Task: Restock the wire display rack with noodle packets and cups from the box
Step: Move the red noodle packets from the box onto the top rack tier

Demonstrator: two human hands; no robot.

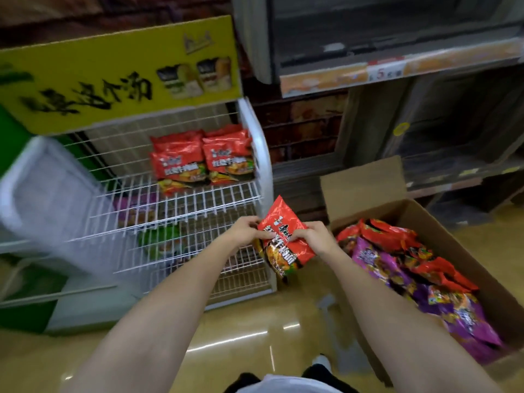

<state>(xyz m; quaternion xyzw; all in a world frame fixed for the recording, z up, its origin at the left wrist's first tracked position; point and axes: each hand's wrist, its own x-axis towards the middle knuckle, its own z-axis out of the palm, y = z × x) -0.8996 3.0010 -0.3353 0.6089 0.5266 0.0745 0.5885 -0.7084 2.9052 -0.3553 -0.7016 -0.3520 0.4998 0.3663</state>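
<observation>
Both my hands hold red noodle packets between the white wire display rack and the cardboard box. My left hand pinches the left edge, my right hand grips the right side. More than one packet seems stacked in the grip. Red packets stand at the right of the rack's top shelf. Purple and green packets show on lower shelves. The open box on the floor at right holds several red and purple packets.
A yellow sign board tops the rack. Grey store shelving with a price strip stands behind the box. A blurred white plastic panel sits left of the rack. Glossy tan floor lies below me.
</observation>
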